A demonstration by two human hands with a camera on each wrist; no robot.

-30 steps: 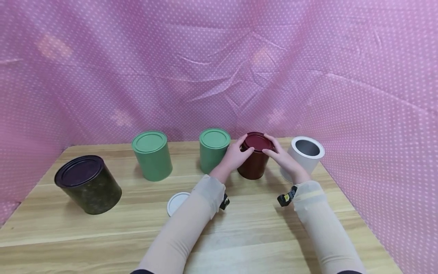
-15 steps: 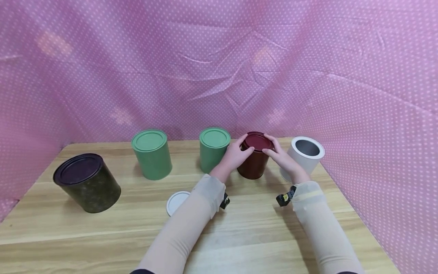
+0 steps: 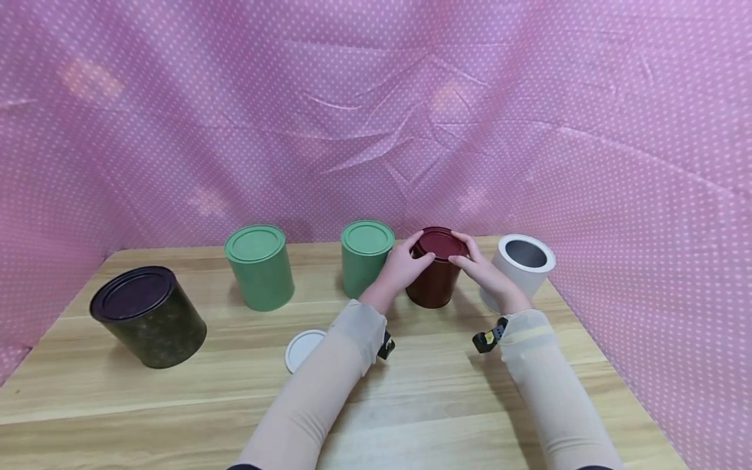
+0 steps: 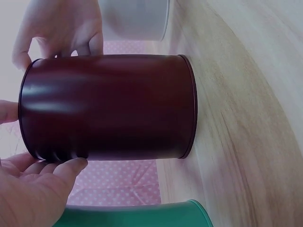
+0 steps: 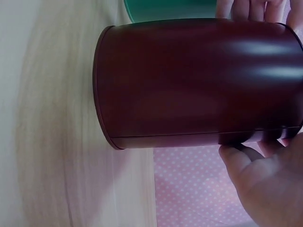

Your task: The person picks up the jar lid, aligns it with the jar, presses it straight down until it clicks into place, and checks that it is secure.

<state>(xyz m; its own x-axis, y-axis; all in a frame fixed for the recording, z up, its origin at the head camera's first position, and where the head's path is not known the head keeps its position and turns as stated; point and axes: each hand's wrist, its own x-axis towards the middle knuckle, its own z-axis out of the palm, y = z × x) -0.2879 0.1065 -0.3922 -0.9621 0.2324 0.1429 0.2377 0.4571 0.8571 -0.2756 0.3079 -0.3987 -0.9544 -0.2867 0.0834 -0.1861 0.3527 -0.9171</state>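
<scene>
A dark red lidded can (image 3: 433,284) stands upright at the back of the wooden table, right of centre. My left hand (image 3: 402,269) grips its upper left side, thumb near the rim of the red lid (image 3: 442,244). On the opposite side my right hand (image 3: 492,279) holds the upper right in the same way. The left wrist view shows the fingers of both hands against the can's upper wall (image 4: 109,106). From the right wrist, a vertical seam runs along the can (image 5: 203,85), and its base meets the table.
Two green lidded cans (image 3: 367,261) (image 3: 261,274) stand to the left, one close to my left hand. A larger dark mottled can (image 3: 155,323) is farther left. Right of the red can is a white can (image 3: 525,264) with an open top. A white round lid (image 3: 302,349) lies beside my left forearm.
</scene>
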